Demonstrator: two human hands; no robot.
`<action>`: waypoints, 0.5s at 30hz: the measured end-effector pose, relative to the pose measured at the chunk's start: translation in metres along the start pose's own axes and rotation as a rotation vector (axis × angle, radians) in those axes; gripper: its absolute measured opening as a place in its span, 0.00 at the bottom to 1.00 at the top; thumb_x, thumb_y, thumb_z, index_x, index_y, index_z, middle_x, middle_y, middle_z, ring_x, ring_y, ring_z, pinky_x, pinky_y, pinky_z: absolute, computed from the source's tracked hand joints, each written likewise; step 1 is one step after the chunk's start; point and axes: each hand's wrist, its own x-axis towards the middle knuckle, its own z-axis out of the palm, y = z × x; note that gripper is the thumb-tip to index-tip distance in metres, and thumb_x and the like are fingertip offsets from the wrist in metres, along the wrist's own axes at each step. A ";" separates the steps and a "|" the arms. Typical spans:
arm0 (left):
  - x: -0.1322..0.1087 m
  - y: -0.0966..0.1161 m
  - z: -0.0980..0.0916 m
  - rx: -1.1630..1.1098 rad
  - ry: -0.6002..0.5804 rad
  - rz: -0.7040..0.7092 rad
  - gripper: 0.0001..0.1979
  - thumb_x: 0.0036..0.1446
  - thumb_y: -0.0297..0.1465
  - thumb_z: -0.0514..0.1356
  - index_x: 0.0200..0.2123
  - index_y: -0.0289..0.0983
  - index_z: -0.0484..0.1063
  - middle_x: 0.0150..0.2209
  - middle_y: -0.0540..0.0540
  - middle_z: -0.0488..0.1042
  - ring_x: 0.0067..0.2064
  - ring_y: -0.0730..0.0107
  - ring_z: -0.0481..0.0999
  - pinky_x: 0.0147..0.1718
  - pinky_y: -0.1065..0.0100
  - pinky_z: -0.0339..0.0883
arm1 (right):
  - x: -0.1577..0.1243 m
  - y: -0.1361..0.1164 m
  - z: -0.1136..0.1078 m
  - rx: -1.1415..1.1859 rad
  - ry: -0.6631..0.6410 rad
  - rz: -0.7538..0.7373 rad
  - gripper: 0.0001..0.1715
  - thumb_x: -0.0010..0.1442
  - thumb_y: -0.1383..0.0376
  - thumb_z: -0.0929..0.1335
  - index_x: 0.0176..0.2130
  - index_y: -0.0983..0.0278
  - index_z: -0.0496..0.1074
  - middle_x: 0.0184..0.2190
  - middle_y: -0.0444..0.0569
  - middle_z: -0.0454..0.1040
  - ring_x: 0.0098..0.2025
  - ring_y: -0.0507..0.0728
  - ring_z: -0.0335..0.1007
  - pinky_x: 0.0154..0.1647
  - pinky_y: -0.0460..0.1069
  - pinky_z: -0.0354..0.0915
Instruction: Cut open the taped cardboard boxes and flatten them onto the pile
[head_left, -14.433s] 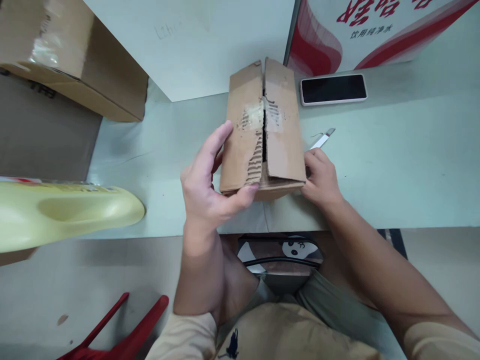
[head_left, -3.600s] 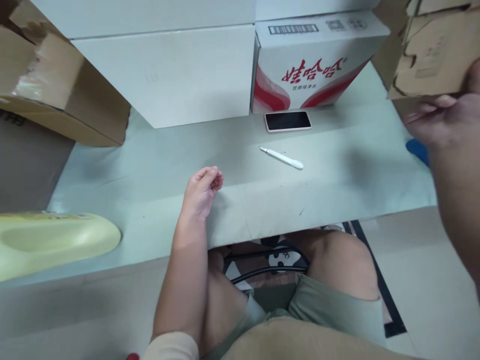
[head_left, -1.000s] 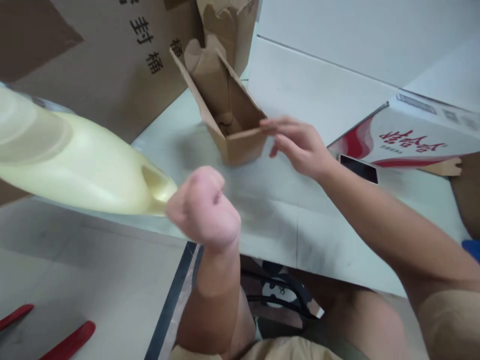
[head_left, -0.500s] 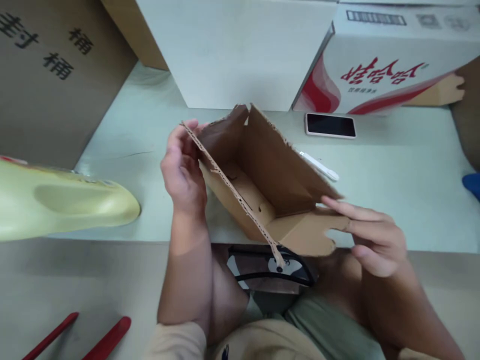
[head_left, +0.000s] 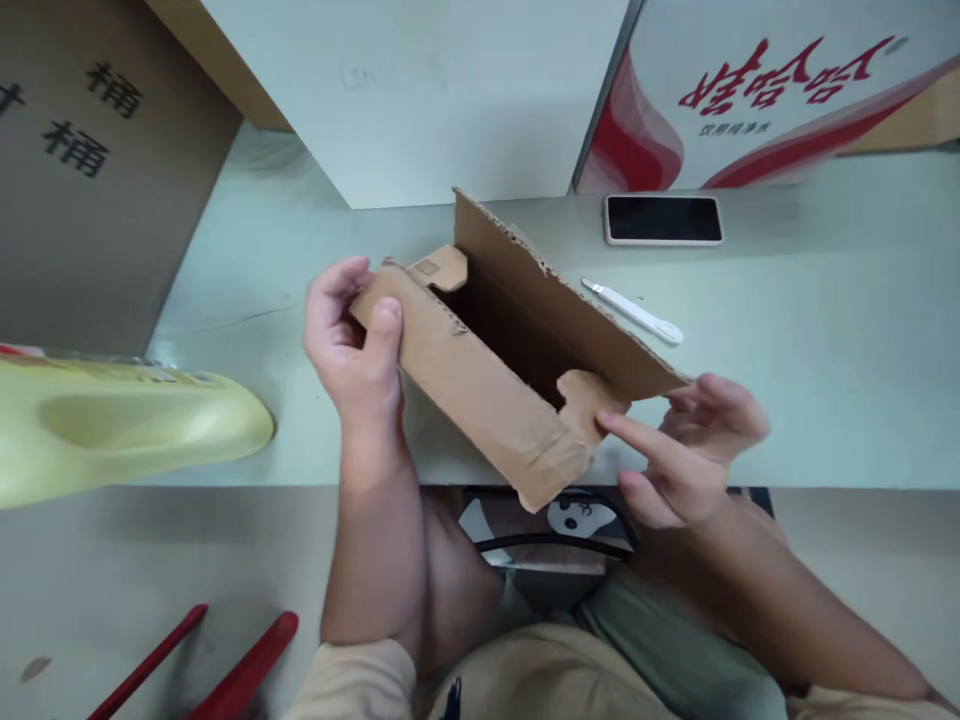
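A brown cardboard box [head_left: 480, 400] sits tilted at the table's front edge, its top open and its inside dark. My left hand [head_left: 356, 335] is closed on the box's left end, thumb on the near flap, which is folded over the top. On the right, my right hand [head_left: 682, 455] has its fingers apart. Its index finger touches the small notched end flap [head_left: 585, 405], bent inward. Other fingers of that hand are at the corner of the large far flap [head_left: 540, 290], which stands up. A second small flap [head_left: 442, 268] leans in at the left end.
Behind the box lie a white-handled craft knife [head_left: 637, 312] and a phone [head_left: 664, 220]. White cartons [head_left: 450, 110] stand at the back. A yellow bottle [head_left: 135, 430] lies at left, near a large brown carton [head_left: 67, 230].
The near flap has folded over the box top and both small end flaps have bent inward. My right hand has moved left, its index finger now on the right end flap.
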 end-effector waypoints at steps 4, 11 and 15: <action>0.000 0.000 -0.004 0.049 -0.111 -0.011 0.31 0.52 0.55 0.73 0.49 0.40 0.74 0.48 0.48 0.78 0.48 0.64 0.78 0.54 0.57 0.70 | -0.004 -0.003 0.008 0.331 -0.033 -0.031 0.33 0.62 0.50 0.65 0.65 0.41 0.66 0.69 0.45 0.69 0.62 0.72 0.73 0.56 0.74 0.75; -0.002 0.002 -0.011 0.162 -0.329 0.120 0.17 0.63 0.50 0.66 0.46 0.46 0.83 0.58 0.45 0.76 0.61 0.54 0.75 0.66 0.51 0.68 | -0.001 -0.013 0.011 0.386 -0.219 -0.101 0.33 0.63 0.54 0.64 0.65 0.56 0.72 0.49 0.53 0.83 0.51 0.67 0.81 0.58 0.67 0.77; -0.002 0.008 -0.009 0.200 -0.343 0.011 0.10 0.59 0.44 0.68 0.34 0.46 0.85 0.58 0.45 0.76 0.63 0.48 0.73 0.69 0.47 0.65 | -0.010 -0.009 0.011 0.382 -0.201 -0.020 0.33 0.62 0.52 0.64 0.64 0.50 0.71 0.55 0.53 0.79 0.57 0.70 0.78 0.60 0.69 0.75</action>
